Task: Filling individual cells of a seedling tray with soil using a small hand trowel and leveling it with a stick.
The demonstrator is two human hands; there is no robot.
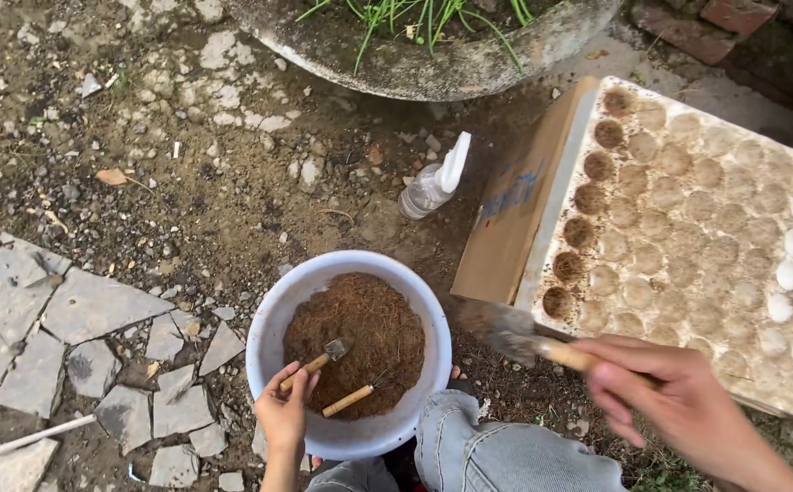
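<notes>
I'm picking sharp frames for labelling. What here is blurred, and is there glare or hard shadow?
Head view: right hand and its trowel are motion-smeared; left hand, bowl and seed tray read sharp; light is soft and even, no glare, no hard shadows.

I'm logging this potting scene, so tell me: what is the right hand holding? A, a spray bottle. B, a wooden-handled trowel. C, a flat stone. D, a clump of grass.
B: the right hand grips the wooden handle of a trowel whose metal blade points toward the seed tray.
</notes>
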